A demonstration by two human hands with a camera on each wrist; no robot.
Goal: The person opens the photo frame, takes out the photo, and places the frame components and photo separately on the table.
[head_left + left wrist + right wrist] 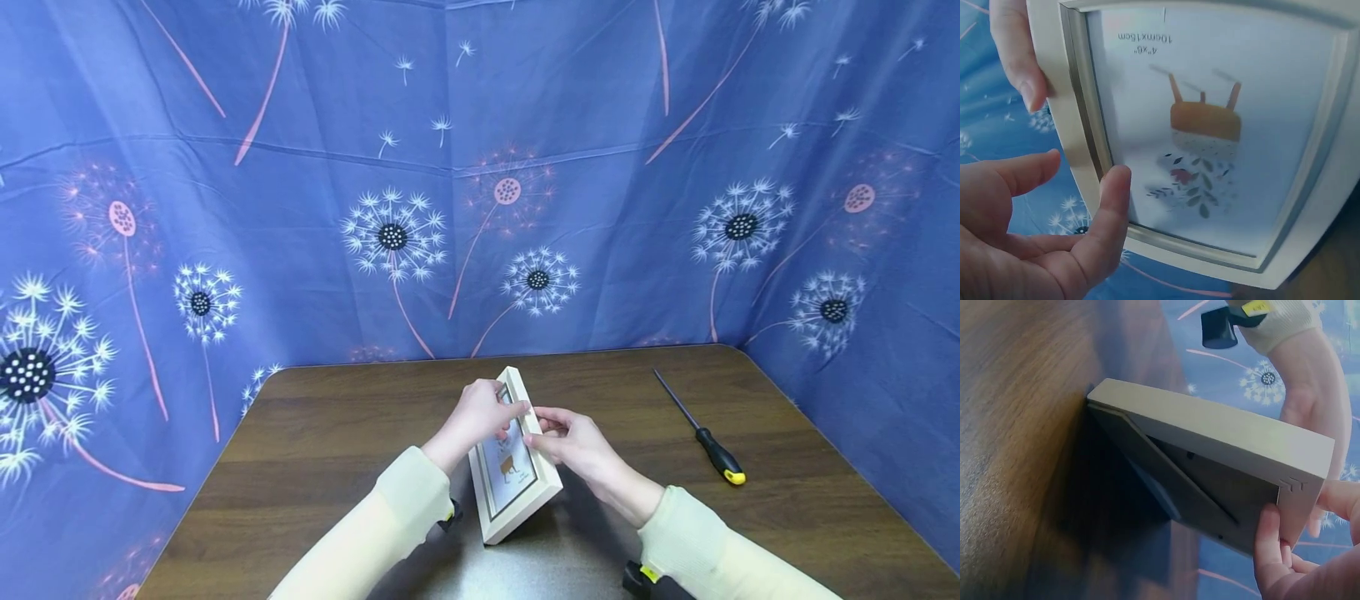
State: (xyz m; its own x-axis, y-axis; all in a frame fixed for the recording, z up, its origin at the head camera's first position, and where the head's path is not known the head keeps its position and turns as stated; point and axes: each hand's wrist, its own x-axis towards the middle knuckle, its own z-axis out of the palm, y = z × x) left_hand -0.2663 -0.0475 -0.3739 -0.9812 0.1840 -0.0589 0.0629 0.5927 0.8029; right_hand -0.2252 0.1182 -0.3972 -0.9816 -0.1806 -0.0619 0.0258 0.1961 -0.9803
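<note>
A cream-coloured picture frame (551, 477) stands tilted over the table, its near end seemingly touching the wood. Behind its pane is a printed animal picture (1205, 122) marked with a size. My right hand (581, 446) grips the frame's side rim, thumb on the front and fingers behind, as the right wrist view (1310, 569) also shows. Over the front, my left hand (480, 412) has its fingers spread, one fingertip (1116, 187) at the inner border, with the thumb apart from it. On the dark back, a support leg (1166, 465) stands partly out from the board.
A screwdriver (712, 446) with a black and yellow handle lies on the right of the brown wooden table (337, 433). Blue cloth (315, 250) with a dandelion print hangs behind the table and at both sides.
</note>
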